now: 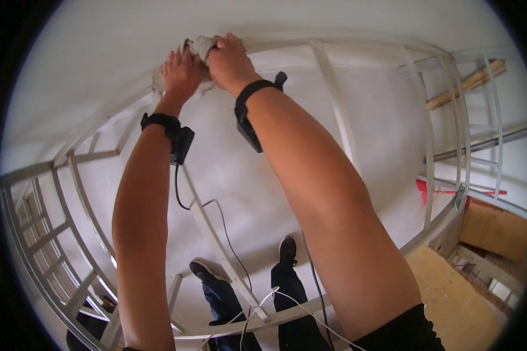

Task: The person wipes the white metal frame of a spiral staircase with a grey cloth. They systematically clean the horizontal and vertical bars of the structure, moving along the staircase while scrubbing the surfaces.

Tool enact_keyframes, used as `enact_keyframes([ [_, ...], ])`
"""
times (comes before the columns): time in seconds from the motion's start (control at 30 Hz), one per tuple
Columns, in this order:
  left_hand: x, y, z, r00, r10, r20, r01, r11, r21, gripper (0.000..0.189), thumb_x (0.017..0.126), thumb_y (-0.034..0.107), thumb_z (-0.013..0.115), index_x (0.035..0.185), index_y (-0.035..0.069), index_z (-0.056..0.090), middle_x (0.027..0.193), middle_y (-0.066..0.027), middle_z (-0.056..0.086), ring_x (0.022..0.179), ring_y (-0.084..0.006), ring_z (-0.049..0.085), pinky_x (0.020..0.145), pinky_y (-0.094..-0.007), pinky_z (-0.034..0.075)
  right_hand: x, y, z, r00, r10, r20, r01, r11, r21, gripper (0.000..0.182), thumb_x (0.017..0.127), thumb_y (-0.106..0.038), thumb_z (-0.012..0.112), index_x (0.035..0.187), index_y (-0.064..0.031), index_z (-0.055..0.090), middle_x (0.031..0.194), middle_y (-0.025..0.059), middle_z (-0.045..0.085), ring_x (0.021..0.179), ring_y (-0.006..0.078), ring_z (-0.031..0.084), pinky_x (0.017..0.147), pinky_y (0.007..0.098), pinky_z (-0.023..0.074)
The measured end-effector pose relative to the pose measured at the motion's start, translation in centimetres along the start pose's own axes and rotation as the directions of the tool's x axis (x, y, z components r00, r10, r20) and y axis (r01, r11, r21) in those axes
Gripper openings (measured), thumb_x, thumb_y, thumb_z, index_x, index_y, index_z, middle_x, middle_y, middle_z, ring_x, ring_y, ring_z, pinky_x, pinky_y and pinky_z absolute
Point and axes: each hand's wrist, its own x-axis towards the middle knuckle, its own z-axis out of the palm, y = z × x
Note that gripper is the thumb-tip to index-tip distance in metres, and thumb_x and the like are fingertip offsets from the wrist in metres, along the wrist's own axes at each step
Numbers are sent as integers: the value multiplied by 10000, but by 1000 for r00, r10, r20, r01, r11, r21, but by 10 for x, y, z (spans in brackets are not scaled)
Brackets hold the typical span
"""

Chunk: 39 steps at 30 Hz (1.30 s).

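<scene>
A crumpled grey cloth (203,46) wraps over the far top rail of a white-painted metal frame (285,45), at the top of the view. My left hand (182,73) lies on its left part, fingers stretched over the rail. Beside it, my right hand (232,62) grips the cloth with curled fingers. The two hands almost touch, and they hide much of the cloth and the rail beneath. Black straps with small devices circle both wrists; a black cable (221,215) hangs from the left one.
My shoes (287,250) are on the pale floor beyond the frame's near rail (290,310). White cords (276,289) loop near it. More metal framework (48,237) stands at left. On the right are wooden strips (467,85), a red tool (421,191) and wooden boards (450,302).
</scene>
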Motion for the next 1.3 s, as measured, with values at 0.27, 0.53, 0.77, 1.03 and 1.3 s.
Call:
enact_keyframes([
  [0.27,48,193,13,966,250,61,-241,962,-131,675,933,496,470,1457,95,324,1494,-190,323,1382,-416,279,1115,-537,220,-14,185,-78,998,55,30,-43,949,-313,334,884,-230,602,1152,-36,651,1328,152,521,1322,314,394,1140,454,263],
  [0.53,69,232,21,941,320,115,-299,939,-168,711,891,493,504,1480,144,313,1535,-129,293,1425,-362,224,1153,-482,169,-20,220,-90,989,138,-46,-146,952,-270,370,836,-225,678,1168,-63,658,1355,133,510,1307,304,415,1099,442,342],
  [0.77,48,247,9,941,324,95,-295,926,-235,657,864,296,579,1457,126,352,1522,-181,293,1422,-344,239,1154,-449,196,-78,203,-110,990,138,13,-131,965,-225,188,854,-76,571,994,-30,686,1207,145,567,1061,347,592,881,421,529],
  [1.03,-96,314,6,889,448,98,-279,698,-660,604,739,-3,587,1334,52,495,1503,-242,270,1375,-405,291,1137,-420,289,-234,179,-143,952,234,195,-219,971,-97,205,818,-33,541,988,0,651,1265,174,535,1065,319,595,883,411,517],
  [1.3,-294,351,-45,690,666,284,-337,643,-688,529,808,-23,533,1329,57,484,1507,-72,307,1410,-349,248,1089,-424,384,-465,133,-166,856,472,208,-502,857,120,316,843,-2,472,1138,19,582,1393,178,454,1138,372,546,935,436,486],
])
